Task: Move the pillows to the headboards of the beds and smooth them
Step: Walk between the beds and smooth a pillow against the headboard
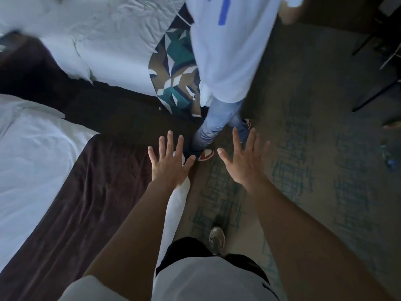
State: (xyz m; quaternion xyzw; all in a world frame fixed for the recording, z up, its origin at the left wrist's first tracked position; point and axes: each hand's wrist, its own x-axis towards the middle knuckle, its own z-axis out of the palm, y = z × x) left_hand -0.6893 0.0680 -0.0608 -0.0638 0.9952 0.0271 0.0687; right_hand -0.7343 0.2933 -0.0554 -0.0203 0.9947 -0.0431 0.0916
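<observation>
I stand at the foot of two beds. My left hand [169,158] and my right hand [243,158] are stretched out in front of me over the carpet, fingers spread, holding nothing. The near bed [32,161] has white sheets and a dark brown runner [86,192] across its foot. The far bed [104,40] carries crumpled white bedding, and a white pillow-like bundle [73,55] lies at its edge. A patterned teal and brown cloth [175,72] hangs at that bed's foot. The headboards are out of sight.
Another person in a white shirt and blue jeans [219,83] stands right ahead of my hands, between the far bed and the open carpet [303,159]. Dark chair legs [373,83] stand at the upper right. A dark gap [97,109] separates the beds.
</observation>
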